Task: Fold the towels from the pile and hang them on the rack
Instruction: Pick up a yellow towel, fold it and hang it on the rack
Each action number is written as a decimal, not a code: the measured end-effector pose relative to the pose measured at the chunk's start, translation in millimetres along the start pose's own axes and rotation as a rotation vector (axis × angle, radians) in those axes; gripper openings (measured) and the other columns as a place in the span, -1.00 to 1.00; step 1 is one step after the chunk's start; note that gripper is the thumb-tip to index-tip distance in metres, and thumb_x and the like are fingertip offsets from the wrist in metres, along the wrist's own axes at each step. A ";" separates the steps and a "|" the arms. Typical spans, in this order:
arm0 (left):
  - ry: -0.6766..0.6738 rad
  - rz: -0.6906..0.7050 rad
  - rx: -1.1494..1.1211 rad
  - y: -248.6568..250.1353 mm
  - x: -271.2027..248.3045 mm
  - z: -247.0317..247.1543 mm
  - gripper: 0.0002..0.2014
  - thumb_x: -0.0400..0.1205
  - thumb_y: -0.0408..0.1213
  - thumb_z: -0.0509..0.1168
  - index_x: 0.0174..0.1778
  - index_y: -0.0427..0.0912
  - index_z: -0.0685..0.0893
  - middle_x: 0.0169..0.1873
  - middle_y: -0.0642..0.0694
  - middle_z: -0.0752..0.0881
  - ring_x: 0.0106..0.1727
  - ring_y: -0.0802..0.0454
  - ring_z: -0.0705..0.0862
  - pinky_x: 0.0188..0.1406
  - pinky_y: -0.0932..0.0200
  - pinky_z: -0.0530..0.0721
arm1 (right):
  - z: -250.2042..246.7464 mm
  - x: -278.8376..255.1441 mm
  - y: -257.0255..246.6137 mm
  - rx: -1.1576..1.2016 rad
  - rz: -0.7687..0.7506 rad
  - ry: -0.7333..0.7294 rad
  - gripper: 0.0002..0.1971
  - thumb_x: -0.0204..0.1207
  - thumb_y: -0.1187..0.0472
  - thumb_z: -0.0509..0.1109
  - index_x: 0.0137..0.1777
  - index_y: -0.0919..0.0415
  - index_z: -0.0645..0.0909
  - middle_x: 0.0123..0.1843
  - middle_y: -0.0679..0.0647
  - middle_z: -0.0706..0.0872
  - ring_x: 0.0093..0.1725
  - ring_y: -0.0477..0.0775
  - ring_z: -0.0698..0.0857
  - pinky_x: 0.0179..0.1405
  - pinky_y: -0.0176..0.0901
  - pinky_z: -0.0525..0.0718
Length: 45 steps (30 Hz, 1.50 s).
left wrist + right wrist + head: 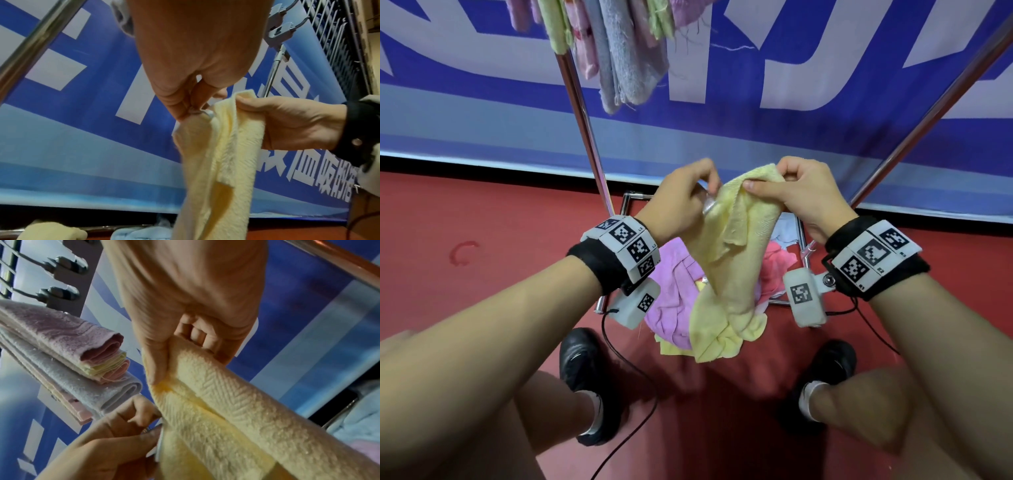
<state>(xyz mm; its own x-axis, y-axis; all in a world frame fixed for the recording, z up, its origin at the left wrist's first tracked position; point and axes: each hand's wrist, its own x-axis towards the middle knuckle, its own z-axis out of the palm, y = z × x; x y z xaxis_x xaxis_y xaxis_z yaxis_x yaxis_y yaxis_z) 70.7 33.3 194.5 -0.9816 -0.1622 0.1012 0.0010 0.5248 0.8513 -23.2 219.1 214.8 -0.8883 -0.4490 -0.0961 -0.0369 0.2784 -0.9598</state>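
I see two hands holding one yellow towel (pixel 736 253) up in the air, over the red floor (pixel 482 219). My left hand (pixel 681 202) pinches the towel's edge between the thumb and the fingers (pixel 180 104). My right hand (pixel 801 192) grips the top of the towel, with the thumb on one side and the curled fingers on the other. The two hands are close together. The towel hangs down from them in long, loose folds, and its bottom end is bunched up.

Under the towel I see the pile (pixel 678 294) of other towels. A pink one is on the left of the pile, and a darker pink one and a white one are on the right.

The rack (pixel 582 113) has shiny metal bars that go up on both sides of the hands. Folded towels (pixel 619 58) hang on it above, in pink, green and grey. Behind the rack is a big blue and white banner (pixel 722 113). I can see two black shoes (pixel 585 377) on the floor below.
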 end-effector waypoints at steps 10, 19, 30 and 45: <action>0.020 -0.117 -0.099 4.2 -4.4 19.6 -0.71 0.47 0.01 0.59 -0.21 -0.11 0.72 -0.24 -0.30 0.78 -0.30 0.01 0.67 -0.13 0.01 0.73 | 4.8 2.5 -2.2 0.048 0.033 -0.019 -0.46 -0.05 -0.12 0.84 -0.33 0.17 0.61 -0.15 0.36 0.65 -0.12 0.20 0.65 -0.09 0.12 0.59; -0.080 -0.240 -0.186 -5.5 -1.0 22.7 -0.88 0.63 -0.31 0.46 -0.19 -0.19 0.68 -0.37 -0.07 0.77 -0.32 0.06 0.73 -0.17 0.19 0.69 | -3.0 0.6 -4.8 0.096 0.007 -0.064 -0.75 0.41 0.24 0.71 -0.12 0.25 0.67 -0.20 0.16 0.82 -0.20 0.03 0.81 -0.17 -0.10 0.74; 0.051 -0.227 -0.330 -12.2 0.3 19.6 -0.94 0.52 -0.48 0.54 -0.17 -0.32 0.78 -0.38 -0.08 0.76 -0.44 0.20 0.68 -0.38 0.29 0.65 | -15.4 6.2 -4.0 0.057 -0.003 -0.092 -0.89 0.53 0.24 0.62 -0.04 0.23 0.77 -0.13 0.18 0.83 -0.13 0.06 0.79 -0.11 -0.06 0.74; -0.007 -0.291 0.067 -14.1 5.6 -19.4 -0.82 0.45 -0.09 0.64 -0.31 -0.09 0.82 -0.51 -0.01 0.71 -0.51 0.20 0.57 -0.43 0.31 0.55 | -27.5 11.5 4.0 -0.054 0.019 -0.035 -0.82 0.29 0.34 0.76 -0.19 0.16 0.84 -0.15 0.20 0.84 -0.11 0.08 0.79 0.15 0.12 0.81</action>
<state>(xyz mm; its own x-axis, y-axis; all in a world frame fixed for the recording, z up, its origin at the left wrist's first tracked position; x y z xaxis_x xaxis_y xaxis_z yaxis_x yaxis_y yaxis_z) 68.9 8.7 193.1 -0.9399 -0.3084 -0.1462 -0.2933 0.5109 0.8081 -46.1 238.3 217.1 -0.8724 -0.4728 -0.1239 -0.0462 0.3323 -0.9421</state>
